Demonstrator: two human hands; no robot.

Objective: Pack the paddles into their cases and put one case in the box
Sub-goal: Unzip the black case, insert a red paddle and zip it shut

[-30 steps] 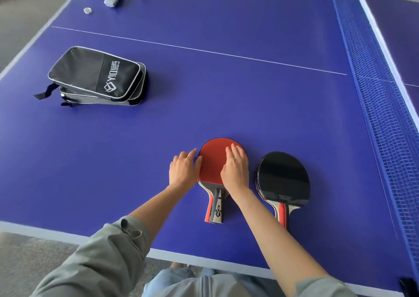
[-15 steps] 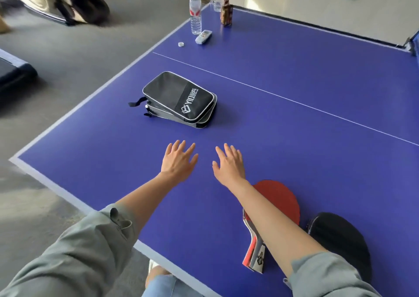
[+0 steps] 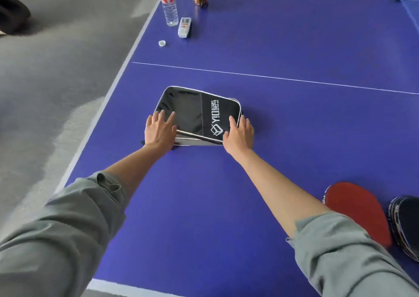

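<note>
- Both arms reach forward; the left hand and right hand rest on the stacked black fabric paddle cases, fingers extended, gripping nothing.
- The cases lie near the blue tabletop's left edge.
- The red-faced paddle and the black-faced paddle lie by the right forearm.

Under your hands you have a black case of woven cloth with a slight sheen, edged in pale piping and printed with a white matt logo, lying on a table whose blue top looks smooth and matt with painted white lines. Near your right sleeve, a soft grey-green cloth, the red paddle shows a smooth, matt rubber face, and the black paddle beside it a darker rubber with a faint gloss. At the far edge stands a clear, glossy plastic bottle, with a white plastic cap and a pale plastic remote close by.
</note>
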